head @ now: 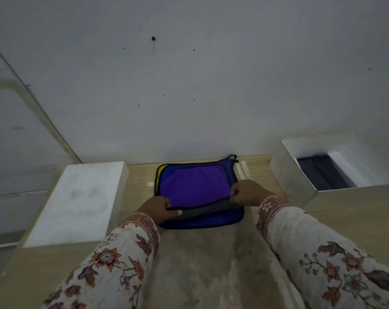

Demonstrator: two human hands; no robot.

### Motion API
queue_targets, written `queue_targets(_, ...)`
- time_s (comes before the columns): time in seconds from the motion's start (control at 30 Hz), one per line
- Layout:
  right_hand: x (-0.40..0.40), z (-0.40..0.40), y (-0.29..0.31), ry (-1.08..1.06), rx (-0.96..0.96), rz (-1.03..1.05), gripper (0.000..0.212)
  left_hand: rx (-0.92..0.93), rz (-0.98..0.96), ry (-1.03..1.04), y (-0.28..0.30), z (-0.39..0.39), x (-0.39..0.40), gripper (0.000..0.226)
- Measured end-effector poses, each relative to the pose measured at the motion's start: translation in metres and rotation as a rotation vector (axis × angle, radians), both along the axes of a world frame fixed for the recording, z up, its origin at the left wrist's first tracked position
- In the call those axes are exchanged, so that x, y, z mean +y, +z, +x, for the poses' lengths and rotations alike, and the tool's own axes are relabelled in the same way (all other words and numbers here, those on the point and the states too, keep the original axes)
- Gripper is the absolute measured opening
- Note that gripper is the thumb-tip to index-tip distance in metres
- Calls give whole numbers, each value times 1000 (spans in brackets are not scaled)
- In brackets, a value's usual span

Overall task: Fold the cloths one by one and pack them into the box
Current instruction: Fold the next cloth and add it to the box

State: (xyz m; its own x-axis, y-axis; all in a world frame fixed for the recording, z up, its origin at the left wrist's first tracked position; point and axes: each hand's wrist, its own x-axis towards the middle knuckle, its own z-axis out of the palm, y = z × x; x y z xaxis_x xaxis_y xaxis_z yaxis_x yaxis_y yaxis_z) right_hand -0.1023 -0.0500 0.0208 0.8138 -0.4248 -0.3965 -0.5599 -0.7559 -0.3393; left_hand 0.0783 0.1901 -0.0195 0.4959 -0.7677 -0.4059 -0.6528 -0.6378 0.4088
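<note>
Lid (77, 201), white, lies flat at the left of the wooden table (211, 264). Left hand (159, 208) pinches the near left corner of the purple cloth (193, 186), thumb on top of the raised grey underside. Purple cloth rests on a stack of cloths (231, 217) at the table's centre, against the wall; blue and yellow edges show beneath. Right hand (247, 194) pinches the near right corner of the same cloth. White box (300, 192) stands open at the right, with dark folded cloth (322, 172) inside.
</note>
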Motion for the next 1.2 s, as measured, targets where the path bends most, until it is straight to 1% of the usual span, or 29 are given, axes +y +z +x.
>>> queue_targets(0.07,-1,0,2,24,-4,22,7,66,36,-4,1,2,2,51)
queue_targets(0.13,0,-1,-1,39,74,70,10,169,86,10,-1,0,5,52)
queue_targets(0.2,2,-1,-8,72,237,77,21,259,160,35,-4,-2,7,50)
queue_targets(0.27,3,-2,-18,74,392,68,43,340,226,56,-6,-3,7,47)
queue_targets(0.3,3,-3,-22,57,433,75,52,371,253,62,-5,-2,7,46)
queue_targets(0.37,1,-2,-27,16,454,101,57,408,282,71,-2,0,6,45)
queue_targets(0.43,-2,1,-29,-13,440,106,62,400,276,64,-2,4,7,45)
queue_targets(0.53,-6,8,-28,-47,361,130,49,327,162,83,-9,12,11,41)
queue_targets(0.63,-15,14,-34,-146,185,129,35,207,-55,179,-19,19,10,35)
queue_targets(0.73,-26,20,-41,-265,-39,42,37,83,-187,284,-24,28,1,30)
queue_targets(0.8,-33,26,-45,-363,-177,61,34,28,-249,349,-28,36,-7,28)
queue_targets(0.87,-40,33,-50,-429,-273,102,26,-13,-284,400,-32,43,-15,27)
queue_targets(0.93,-45,41,-53,-475,-335,126,22,-38,-312,432,-38,49,-22,27)
queue_targets(1.0,-50,49,-58,-504,-376,121,22,-70,-331,460,-46,55,-30,29)
queue_targets(1.13,-57,60,-72,-540,-373,101,28,-113,-328,506,-61,63,-40,31)
queue_targets(1.2,-56,62,-76,-537,-380,104,35,-138,-317,523,-65,63,-42,29)
